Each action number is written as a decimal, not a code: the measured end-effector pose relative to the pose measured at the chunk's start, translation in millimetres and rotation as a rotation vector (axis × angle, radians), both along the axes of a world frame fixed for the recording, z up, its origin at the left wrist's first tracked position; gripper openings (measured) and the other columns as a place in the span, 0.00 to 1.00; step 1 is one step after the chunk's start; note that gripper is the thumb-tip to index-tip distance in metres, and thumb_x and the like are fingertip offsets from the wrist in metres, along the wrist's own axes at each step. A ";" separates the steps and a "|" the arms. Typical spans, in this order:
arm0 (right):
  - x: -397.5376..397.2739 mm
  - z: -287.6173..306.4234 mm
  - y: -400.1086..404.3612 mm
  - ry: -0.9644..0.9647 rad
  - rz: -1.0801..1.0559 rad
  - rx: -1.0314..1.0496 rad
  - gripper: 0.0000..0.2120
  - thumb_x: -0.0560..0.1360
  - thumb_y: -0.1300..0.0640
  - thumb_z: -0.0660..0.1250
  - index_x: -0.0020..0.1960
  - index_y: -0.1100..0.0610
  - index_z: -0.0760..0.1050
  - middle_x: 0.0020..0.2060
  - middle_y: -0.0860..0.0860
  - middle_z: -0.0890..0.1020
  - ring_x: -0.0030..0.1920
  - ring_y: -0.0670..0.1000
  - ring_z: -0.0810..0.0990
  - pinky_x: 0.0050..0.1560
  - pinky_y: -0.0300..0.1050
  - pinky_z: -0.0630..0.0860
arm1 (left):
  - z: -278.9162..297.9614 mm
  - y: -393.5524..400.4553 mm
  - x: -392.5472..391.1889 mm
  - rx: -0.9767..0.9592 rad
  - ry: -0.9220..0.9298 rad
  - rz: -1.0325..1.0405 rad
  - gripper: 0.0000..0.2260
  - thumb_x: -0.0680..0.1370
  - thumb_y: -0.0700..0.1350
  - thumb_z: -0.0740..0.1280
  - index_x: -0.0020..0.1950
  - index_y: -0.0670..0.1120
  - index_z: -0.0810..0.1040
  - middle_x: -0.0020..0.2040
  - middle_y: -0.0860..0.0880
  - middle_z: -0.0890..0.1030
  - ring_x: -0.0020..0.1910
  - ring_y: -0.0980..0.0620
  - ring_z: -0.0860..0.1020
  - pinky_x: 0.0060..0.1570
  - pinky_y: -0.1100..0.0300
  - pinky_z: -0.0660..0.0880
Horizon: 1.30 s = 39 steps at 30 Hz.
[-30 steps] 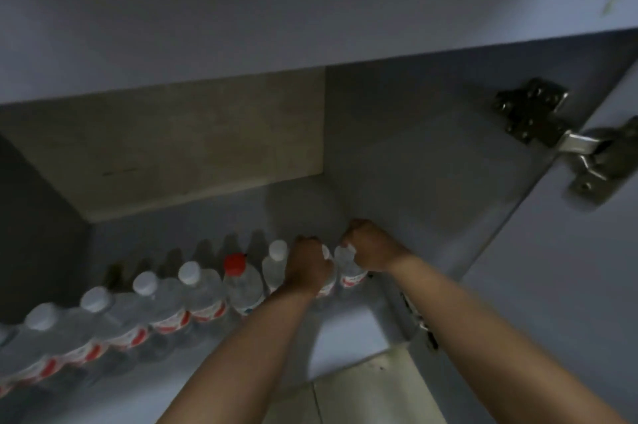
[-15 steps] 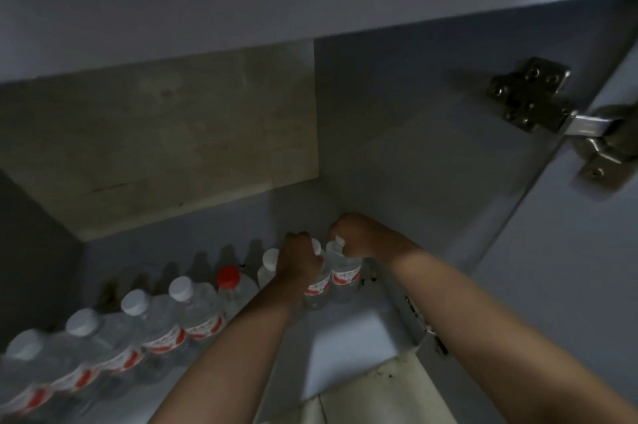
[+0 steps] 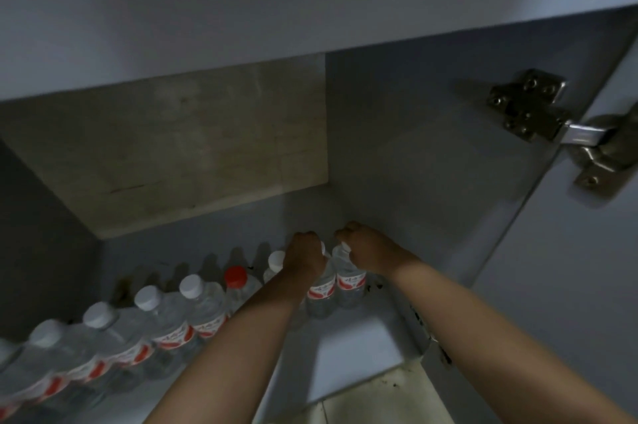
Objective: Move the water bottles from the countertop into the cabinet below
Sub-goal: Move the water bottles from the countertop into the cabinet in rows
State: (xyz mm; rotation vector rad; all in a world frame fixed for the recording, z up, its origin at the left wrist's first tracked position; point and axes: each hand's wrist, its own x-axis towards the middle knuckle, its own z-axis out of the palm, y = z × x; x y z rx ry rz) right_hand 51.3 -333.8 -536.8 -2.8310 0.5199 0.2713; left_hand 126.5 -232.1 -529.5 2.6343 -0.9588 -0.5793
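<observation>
Inside the dim cabinet, a row of clear water bottles with red-and-white labels runs from the lower left toward the right wall; most have white caps, one has a red cap (image 3: 235,275). My left hand (image 3: 305,256) is closed over the top of a bottle (image 3: 321,292) at the row's right end. My right hand (image 3: 366,251) grips the cap of the neighbouring bottle (image 3: 351,283), the last one beside the cabinet's right wall. Both bottles stand upright on the cabinet floor (image 3: 355,347). Their caps are mostly hidden by my fingers.
The cabinet's back panel (image 3: 179,154) is beige and its right wall (image 3: 414,154) is grey. A metal hinge (image 3: 538,116) holds the open door (image 3: 569,285) at the right. Pale floor tiles (image 3: 379,403) show below the cabinet's front edge.
Both hands have pushed a little deeper into the cabinet with their bottles, toward the back right corner. My view has tilted so the bottle row sits lower in the frame.
</observation>
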 end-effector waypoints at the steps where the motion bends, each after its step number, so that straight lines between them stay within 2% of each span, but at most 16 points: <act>1: -2.6 0.1 1.4 0.015 -0.002 -0.002 0.25 0.77 0.64 0.59 0.73 0.60 0.59 0.69 0.62 0.66 0.67 0.59 0.69 0.67 0.47 0.67 | 0.9 0.3 -1.6 0.005 0.006 0.011 0.19 0.79 0.43 0.64 0.67 0.37 0.68 0.68 0.38 0.71 0.68 0.43 0.70 0.67 0.57 0.66; 4: -15.9 5.6 10.5 0.060 -0.027 -0.009 0.32 0.77 0.61 0.61 0.75 0.58 0.48 0.76 0.60 0.53 0.74 0.58 0.58 0.73 0.46 0.59 | 6.7 10.5 -13.6 -0.003 0.010 0.057 0.21 0.79 0.39 0.61 0.71 0.37 0.61 0.69 0.36 0.66 0.69 0.40 0.67 0.68 0.54 0.64; 7: -34.6 23.5 26.1 0.143 -0.060 -0.125 0.29 0.79 0.59 0.57 0.76 0.55 0.47 0.77 0.56 0.48 0.75 0.58 0.56 0.71 0.52 0.62 | 20.3 37.1 -33.2 -0.071 0.090 0.081 0.21 0.78 0.34 0.60 0.71 0.38 0.61 0.68 0.36 0.67 0.66 0.39 0.69 0.65 0.52 0.68; 9: -50.3 41.4 43.8 0.190 -0.034 -0.175 0.27 0.79 0.60 0.54 0.76 0.56 0.49 0.77 0.58 0.50 0.74 0.59 0.58 0.69 0.54 0.64 | 33.5 58.9 -44.4 -0.096 0.151 0.096 0.21 0.77 0.33 0.60 0.70 0.40 0.63 0.68 0.37 0.69 0.64 0.39 0.71 0.62 0.52 0.71; 12: -79.5 74.4 81.9 0.202 -0.038 -0.153 0.25 0.77 0.62 0.57 0.73 0.58 0.56 0.74 0.60 0.58 0.72 0.59 0.61 0.67 0.55 0.66 | 60.7 97.2 -66.4 -0.029 0.185 0.060 0.18 0.79 0.35 0.58 0.69 0.40 0.67 0.68 0.39 0.71 0.66 0.43 0.71 0.65 0.57 0.67; 16: -116.6 127.6 135.2 0.352 0.042 -0.097 0.25 0.77 0.62 0.57 0.72 0.61 0.57 0.75 0.61 0.56 0.75 0.60 0.56 0.73 0.58 0.56 | 116.2 153.0 -108.5 0.019 0.187 0.081 0.18 0.81 0.41 0.56 0.71 0.43 0.66 0.73 0.44 0.67 0.72 0.48 0.64 0.71 0.62 0.58; 21: -143.2 215.8 187.5 0.419 0.114 -0.044 0.24 0.79 0.60 0.56 0.73 0.61 0.56 0.75 0.60 0.55 0.76 0.59 0.53 0.75 0.57 0.50 | 201.6 197.2 -147.3 0.238 0.110 0.086 0.20 0.82 0.46 0.52 0.74 0.44 0.59 0.77 0.43 0.57 0.77 0.44 0.51 0.77 0.54 0.50; 25: -149.2 291.8 209.6 0.318 0.120 0.015 0.23 0.79 0.58 0.55 0.73 0.59 0.57 0.75 0.59 0.57 0.75 0.58 0.54 0.75 0.56 0.52 | 281.5 234.8 -155.3 0.277 0.044 0.125 0.20 0.82 0.46 0.54 0.74 0.46 0.60 0.77 0.44 0.57 0.77 0.43 0.50 0.75 0.50 0.53; 30: -144.7 375.7 226.2 0.088 0.172 0.038 0.23 0.79 0.53 0.56 0.72 0.59 0.61 0.74 0.57 0.61 0.75 0.56 0.55 0.75 0.53 0.52 | 374.6 268.1 -161.2 0.214 -0.067 0.196 0.20 0.82 0.48 0.52 0.75 0.47 0.58 0.77 0.47 0.59 0.77 0.46 0.52 0.74 0.50 0.55; 32: -142.6 403.5 231.6 0.000 0.205 0.051 0.23 0.79 0.52 0.57 0.72 0.59 0.61 0.74 0.57 0.63 0.75 0.55 0.57 0.75 0.53 0.54 | 405.4 277.5 -165.6 0.199 -0.127 0.209 0.21 0.82 0.48 0.52 0.75 0.48 0.58 0.77 0.48 0.60 0.77 0.47 0.52 0.74 0.50 0.55; 36: -131.6 449.3 239.2 -0.203 0.264 0.074 0.22 0.77 0.55 0.61 0.68 0.64 0.68 0.70 0.61 0.69 0.72 0.59 0.64 0.73 0.54 0.59 | 458.4 291.0 -163.9 0.155 -0.247 0.305 0.20 0.82 0.50 0.53 0.74 0.48 0.61 0.76 0.48 0.61 0.77 0.46 0.54 0.73 0.50 0.57; 39: -112.7 478.4 239.2 -0.251 0.304 0.026 0.22 0.78 0.53 0.60 0.69 0.62 0.67 0.71 0.59 0.68 0.73 0.57 0.62 0.73 0.52 0.58 | 491.5 301.9 -153.5 0.124 -0.341 0.381 0.20 0.82 0.50 0.53 0.74 0.48 0.61 0.76 0.47 0.62 0.77 0.46 0.54 0.74 0.51 0.57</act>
